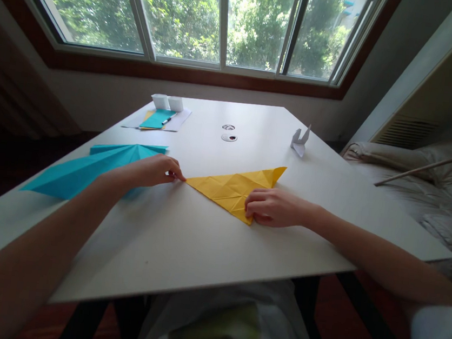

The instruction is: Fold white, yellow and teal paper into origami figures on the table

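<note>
Pinches left tip of yellow paper (224, 189) with left hand (157, 170). Rests right hand (271, 206) on right part of same paper, near its lower corner, fingers curled; cannot tell whether gripping or only pressing. Lies on table (168, 250), between both hands, touched by each.

Looks partly folded: already a long triangle, several creases across the middle. Not yet flat at right tip, curled up past right hand. Cannot tell number of layers or of folds left; likely unfinished, judging by raised tip and uneven surface.

Also in view: blue paper (99, 166), creased like a fan, beside and behind left hand, partly hidden by left forearm (78, 212); white figure (299, 145), standing, finished by the look, beyond right hand and farther right; past left hand, far off, loose sheets (154, 120) with pen (168, 121) on top and white blocks (160, 101) behind.

Sits well in from near table edge, crossed by left forearm and right forearm (349, 235). Seems to have room to slide nearer than the grip, or beyond it toward round marks (228, 136). Tightest at left hand, because of blue paper; roomier past right hand.
</note>
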`<state>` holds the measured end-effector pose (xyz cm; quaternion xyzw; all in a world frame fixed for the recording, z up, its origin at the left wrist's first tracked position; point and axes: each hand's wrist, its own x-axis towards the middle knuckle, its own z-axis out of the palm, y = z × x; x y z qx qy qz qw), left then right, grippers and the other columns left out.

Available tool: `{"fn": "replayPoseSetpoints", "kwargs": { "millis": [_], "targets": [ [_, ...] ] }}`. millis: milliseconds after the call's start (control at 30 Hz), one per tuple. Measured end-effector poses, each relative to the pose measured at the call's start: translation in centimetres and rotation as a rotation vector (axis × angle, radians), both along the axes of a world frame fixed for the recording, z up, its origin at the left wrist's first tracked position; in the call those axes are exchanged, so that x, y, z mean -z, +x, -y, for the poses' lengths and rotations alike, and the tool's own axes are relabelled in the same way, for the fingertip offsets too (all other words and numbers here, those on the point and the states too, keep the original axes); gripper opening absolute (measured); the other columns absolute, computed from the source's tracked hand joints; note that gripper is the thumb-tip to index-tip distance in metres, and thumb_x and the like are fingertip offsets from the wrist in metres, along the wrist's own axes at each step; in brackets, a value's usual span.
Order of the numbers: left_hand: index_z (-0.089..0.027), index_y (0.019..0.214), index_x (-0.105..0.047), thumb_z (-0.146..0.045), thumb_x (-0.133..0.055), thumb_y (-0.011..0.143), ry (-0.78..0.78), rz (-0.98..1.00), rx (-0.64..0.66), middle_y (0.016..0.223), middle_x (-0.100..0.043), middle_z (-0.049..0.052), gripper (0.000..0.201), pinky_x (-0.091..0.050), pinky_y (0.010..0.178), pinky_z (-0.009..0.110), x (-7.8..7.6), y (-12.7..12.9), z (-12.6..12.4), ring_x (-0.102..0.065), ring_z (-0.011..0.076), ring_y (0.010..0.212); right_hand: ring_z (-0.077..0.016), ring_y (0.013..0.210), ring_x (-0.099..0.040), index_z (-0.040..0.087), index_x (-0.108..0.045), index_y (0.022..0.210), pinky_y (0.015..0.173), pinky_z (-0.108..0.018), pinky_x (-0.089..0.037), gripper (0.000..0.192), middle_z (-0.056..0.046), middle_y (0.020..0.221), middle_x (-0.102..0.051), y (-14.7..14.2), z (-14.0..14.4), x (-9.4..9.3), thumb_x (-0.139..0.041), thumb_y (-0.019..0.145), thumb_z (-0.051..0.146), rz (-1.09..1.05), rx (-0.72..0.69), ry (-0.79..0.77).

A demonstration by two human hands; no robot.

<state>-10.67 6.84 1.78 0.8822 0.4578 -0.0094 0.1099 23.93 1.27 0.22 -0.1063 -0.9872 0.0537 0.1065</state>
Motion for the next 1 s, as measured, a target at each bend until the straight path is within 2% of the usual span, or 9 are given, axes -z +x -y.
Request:
{"fn": "replayPoseSetpoints", "kwargs": {
  "millis": [567, 833, 933, 1000],
  "targets": [
    [-0.024, 0.095, -0.071, -0.029, -0.048, 0.076, 0.004, -0.080, -0.055, 0.095, -0.068, 0.004, 0.030, -0.046, 0.072, 0.026, -0.3, 0.4, 0.6, -0.060, 0.0181, 0.081, -0.0151, 0.086, -0.057, 0.019, -0.065, 0.087, 0.076, -0.025, -0.044, 0.017, -0.006, 0.093, -0.065, 0.1, 0.1, -0.2, -0.051, 0.081, 0.012, 0.020, -0.015, 0.065],
    [-0.025, 0.095, -0.070, -0.029, -0.046, 0.077, 0.008, -0.108, -0.076, 0.097, -0.067, 0.003, 0.031, -0.045, 0.071, 0.024, -0.6, 0.5, 0.8, -0.060, 0.0175, 0.081, -0.0154, 0.085, -0.057, 0.018, -0.065, 0.085, 0.075, -0.025, -0.044, 0.016, -0.006, 0.091, -0.066, 0.1, 0.3, -0.6, -0.051, 0.080, 0.013, 0.018, 0.001, 0.000],
    [-0.025, 0.095, -0.070, -0.033, -0.045, 0.078, 0.075, -0.144, -0.097, 0.096, -0.067, 0.004, 0.031, -0.044, 0.067, 0.025, -0.6, 1.5, 1.5, -0.060, 0.0186, 0.081, -0.0148, 0.084, -0.057, 0.017, -0.065, 0.087, 0.073, -0.025, -0.044, 0.015, -0.007, 0.090, -0.065, 0.2, 0.4, -0.7, -0.051, 0.081, 0.017, 0.006, -0.003, -0.067],
    [-0.023, 0.091, -0.069, -0.040, -0.042, 0.081, 0.173, -0.187, -0.182, 0.095, -0.067, 0.005, 0.033, -0.042, 0.060, 0.026, -0.5, 2.9, 2.3, -0.060, 0.0206, 0.080, -0.0142, 0.083, -0.057, 0.016, -0.065, 0.087, 0.073, -0.024, -0.044, 0.015, -0.007, 0.089, -0.065, 0.2, 0.4, -0.8, -0.051, 0.084, 0.022, -0.004, 0.002, -0.102]
  ]
}}
